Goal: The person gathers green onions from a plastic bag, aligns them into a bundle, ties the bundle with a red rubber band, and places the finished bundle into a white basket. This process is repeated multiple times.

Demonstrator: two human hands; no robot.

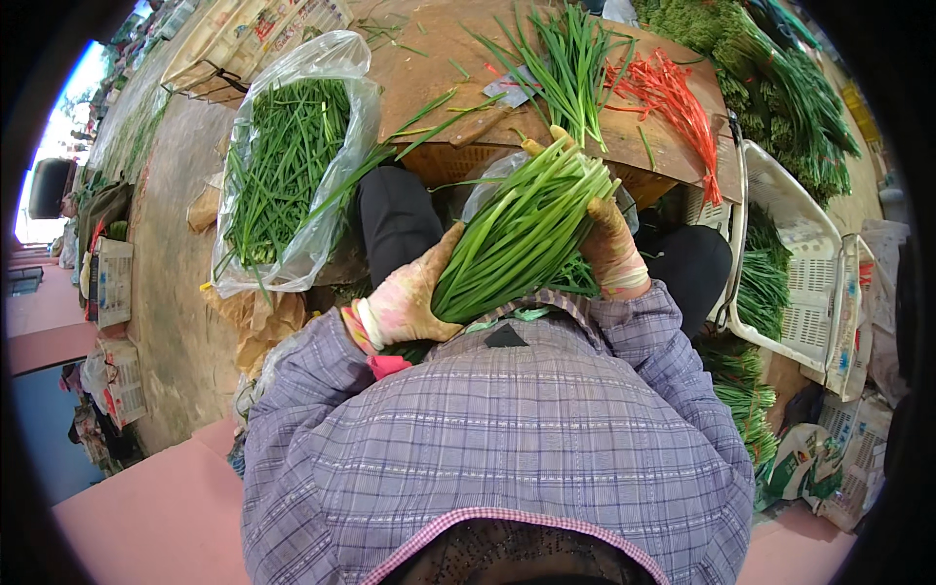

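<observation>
Between my gloved hands, above my lap, is a thick bundle of green garlic chives (523, 234), its pale cut ends towards the board. My left hand (413, 292) grips the leafy end from the left side. Around the pale end on the right curls my right hand (614, 238), with some fingertips showing beyond the ends. On the wooden board (431, 66) just ahead lie a loose bunch of chives (578, 73), a knife (479, 126) with a wooden handle and broad blade, partly under leaves, and a bundle of red plastic ties (669, 91).
A clear plastic bag (351, 66) of loose chives (292, 161) stands at my left. White plastic crates (804, 256) with chives are on the right. More bundles (768, 88) are piled at the back right. A cream crate (241, 40) sits at the back left.
</observation>
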